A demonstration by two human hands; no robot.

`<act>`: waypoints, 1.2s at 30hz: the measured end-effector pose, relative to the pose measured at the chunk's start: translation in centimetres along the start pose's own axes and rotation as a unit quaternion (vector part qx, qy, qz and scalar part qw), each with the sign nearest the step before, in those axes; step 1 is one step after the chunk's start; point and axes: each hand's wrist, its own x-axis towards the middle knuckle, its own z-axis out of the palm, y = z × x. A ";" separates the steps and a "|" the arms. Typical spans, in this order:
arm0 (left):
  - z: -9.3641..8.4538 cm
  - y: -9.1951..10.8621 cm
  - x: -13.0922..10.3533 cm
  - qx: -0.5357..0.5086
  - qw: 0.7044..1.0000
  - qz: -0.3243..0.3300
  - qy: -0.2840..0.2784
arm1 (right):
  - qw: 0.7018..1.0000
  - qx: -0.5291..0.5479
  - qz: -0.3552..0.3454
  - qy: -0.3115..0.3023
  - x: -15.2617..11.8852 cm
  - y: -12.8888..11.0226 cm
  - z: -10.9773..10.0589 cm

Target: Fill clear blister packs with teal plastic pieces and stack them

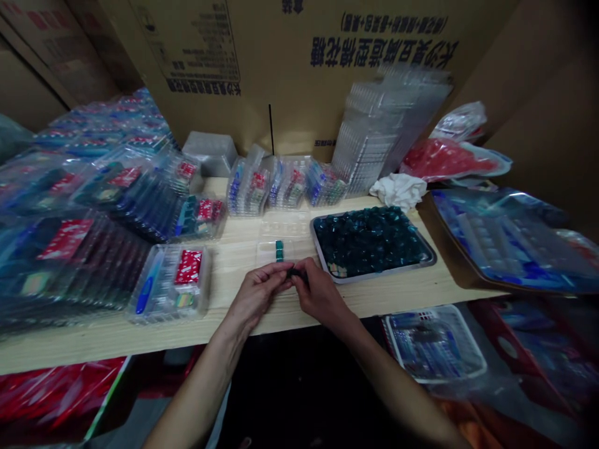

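Note:
Close together at the front of the wooden table [234,249], my left hand [262,288] and my right hand [319,293] pinch a small dark piece [294,273] between their fingertips. Its exact shape is blurred. Just beyond the hands lies a clear plastic tray [264,251] with dark green pieces [279,249] in one column. Another clear tray [285,224] rests behind it. To the right of my hands is a shallow grey-rimmed tray [433,257] heaped with dark green wrapped pieces [374,240].
Filled clear packs [107,249] are stacked at left, one pack [171,284] nearer me. More packs [287,182] and tall nested clear trays [374,131] stand behind, against a carton [281,75]. An open box [449,249] sits right; a white basket [477,365] is below the table edge.

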 end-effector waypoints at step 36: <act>-0.7 -0.6 -0.4 0.258 0.955 0.143 0.033 | 0.981 -0.172 -0.032 -0.079 0.0 -2.2 -0.7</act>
